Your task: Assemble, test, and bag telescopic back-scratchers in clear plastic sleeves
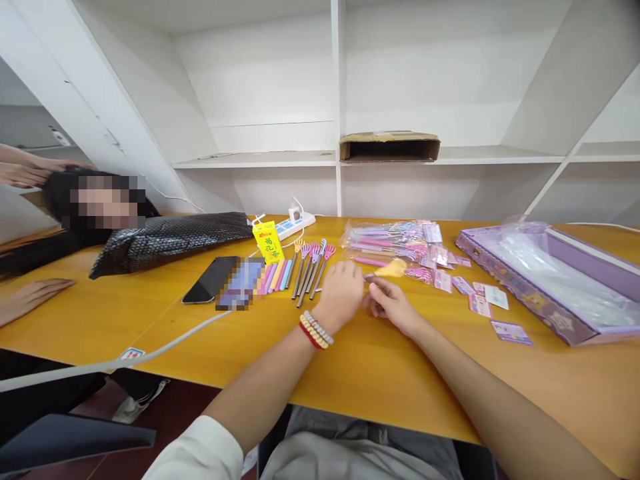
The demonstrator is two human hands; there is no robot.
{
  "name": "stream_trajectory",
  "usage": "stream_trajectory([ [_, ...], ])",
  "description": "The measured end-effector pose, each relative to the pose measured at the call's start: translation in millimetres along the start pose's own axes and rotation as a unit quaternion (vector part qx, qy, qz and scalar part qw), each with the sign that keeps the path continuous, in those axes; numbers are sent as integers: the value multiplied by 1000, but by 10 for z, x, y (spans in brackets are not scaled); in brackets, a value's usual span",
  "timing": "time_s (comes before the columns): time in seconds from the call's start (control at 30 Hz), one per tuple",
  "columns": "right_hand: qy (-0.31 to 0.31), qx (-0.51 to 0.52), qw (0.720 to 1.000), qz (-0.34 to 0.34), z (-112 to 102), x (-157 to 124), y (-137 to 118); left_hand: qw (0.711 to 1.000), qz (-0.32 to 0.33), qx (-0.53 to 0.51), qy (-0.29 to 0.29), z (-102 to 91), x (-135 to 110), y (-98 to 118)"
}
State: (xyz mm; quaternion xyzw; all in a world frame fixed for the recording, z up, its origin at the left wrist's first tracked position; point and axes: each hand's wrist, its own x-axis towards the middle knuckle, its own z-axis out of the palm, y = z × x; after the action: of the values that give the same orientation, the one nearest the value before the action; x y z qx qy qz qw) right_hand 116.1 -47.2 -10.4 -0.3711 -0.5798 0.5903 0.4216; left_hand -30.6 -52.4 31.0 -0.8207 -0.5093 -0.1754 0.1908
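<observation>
Between my hands is a back scratcher with a yellow head [391, 269], blurred, and a dark rod. My left hand [343, 290] is closed at the rod's left end; the handle inside it is hidden. My right hand [395, 305] pinches the rod near the head with thumb and fingers. Left of my hands lie several back scratcher heads on metal rods [309, 270], in yellow, purple, pink and blue. Beside them are loose coloured handles [277, 275]. Beyond my hands, bagged back scratchers [387, 243] lie in a pile.
Printed cards [511, 331] lie to the right, near a purple box [570, 323] holding clear plastic bags. At left are a yellow packet [269, 242], phones [210, 280], a power strip [295, 227], a black bubble bag [175, 243] and another person resting at the table. A white cable [185, 335] crosses the table edge.
</observation>
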Motion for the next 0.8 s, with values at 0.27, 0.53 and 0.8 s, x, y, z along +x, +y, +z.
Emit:
stream_trajectory([
  [0.27,149,51,986,49,-139,24,-18,985,54,-164,21,-59,-51,-42],
  [0.53,51,97,986,129,-230,3,-80,989,-11,-119,-89,28,-45,-272],
  [0.8,32,101,988,114,-238,17,-7,923,-367,33,-106,-13,-66,-983],
])
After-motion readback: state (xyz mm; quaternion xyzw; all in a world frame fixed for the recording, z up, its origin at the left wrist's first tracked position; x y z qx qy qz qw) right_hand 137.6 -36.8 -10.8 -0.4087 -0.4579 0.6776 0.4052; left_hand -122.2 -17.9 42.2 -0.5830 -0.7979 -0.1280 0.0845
